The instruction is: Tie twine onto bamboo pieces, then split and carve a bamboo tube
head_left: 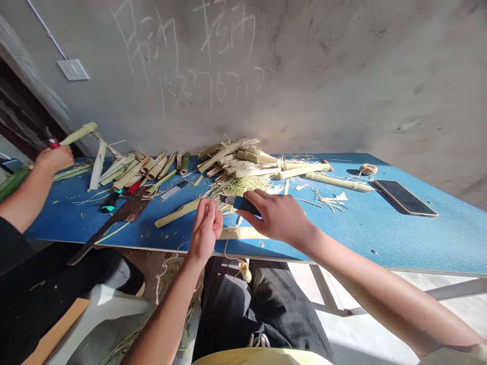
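My right hand (pixel 281 215) is wrapped round the dark handle of a utility knife (pixel 246 205), its blade pointing left toward my other hand. My left hand (pixel 207 228) is closed in a pinch, apparently on thin twine (pixel 227 249); the fingers partly hide it. The twine loops down over the table edge to a short bamboo piece (pixel 244 271) hanging above my lap. Beneath both hands a pale split bamboo length (pixel 241 233) lies along the front edge. Another split bamboo piece (pixel 177 213) lies just left of my left hand.
Split bamboo and shavings (pixel 247 162) are heaped by the wall on the blue table (pixel 399 238). A cleaver (pixel 124 213) juts over the front edge. A phone (pixel 405 197) and twine ball (pixel 368 170) lie right. At left, a co-worker's hand (pixel 55 158) grips a red-handled tool.
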Motion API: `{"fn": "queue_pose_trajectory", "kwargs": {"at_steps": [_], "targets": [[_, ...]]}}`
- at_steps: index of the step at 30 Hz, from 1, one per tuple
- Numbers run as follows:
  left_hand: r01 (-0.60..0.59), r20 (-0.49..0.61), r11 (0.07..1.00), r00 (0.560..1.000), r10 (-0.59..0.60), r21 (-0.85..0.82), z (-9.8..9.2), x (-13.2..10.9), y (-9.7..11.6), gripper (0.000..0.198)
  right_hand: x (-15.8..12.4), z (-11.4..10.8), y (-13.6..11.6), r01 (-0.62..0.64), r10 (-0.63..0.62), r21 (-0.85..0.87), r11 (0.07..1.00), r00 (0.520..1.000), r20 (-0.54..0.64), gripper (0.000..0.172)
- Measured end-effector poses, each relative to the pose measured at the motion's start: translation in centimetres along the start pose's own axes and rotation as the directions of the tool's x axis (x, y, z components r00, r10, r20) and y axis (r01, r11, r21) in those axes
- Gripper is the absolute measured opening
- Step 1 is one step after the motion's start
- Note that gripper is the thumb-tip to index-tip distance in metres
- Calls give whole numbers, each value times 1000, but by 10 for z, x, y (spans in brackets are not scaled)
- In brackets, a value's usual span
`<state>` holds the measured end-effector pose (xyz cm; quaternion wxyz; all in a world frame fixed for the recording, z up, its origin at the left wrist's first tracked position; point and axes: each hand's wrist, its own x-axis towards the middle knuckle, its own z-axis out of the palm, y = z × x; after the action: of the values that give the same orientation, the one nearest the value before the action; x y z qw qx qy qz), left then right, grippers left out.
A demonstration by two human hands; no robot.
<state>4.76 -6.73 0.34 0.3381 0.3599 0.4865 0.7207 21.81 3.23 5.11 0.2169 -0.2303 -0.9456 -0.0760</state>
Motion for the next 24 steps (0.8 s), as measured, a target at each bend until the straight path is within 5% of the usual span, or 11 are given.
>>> {"fn": "queue_pose_trajectory", "kwargs": {"at_steps": [7,13,19,24], "targets": [[-61,-10,997,998,61,36,6,-4,4,41,-15,-22,13,99,-111,117,988,989,102,47],[-73,-78,990,993,83,123,11,-5,-5,38,-22,-18,12,127,-146,160,979,983,112,45],[-183,27,958,983,181,220,17,-9,-4,45,-25,-9,10,9,-10,19,1000,998,64,48],[-140,50,965,990,133,223,25,-8,-7,44,-28,4,1,-92,93,-55,994,996,15,47]]}}
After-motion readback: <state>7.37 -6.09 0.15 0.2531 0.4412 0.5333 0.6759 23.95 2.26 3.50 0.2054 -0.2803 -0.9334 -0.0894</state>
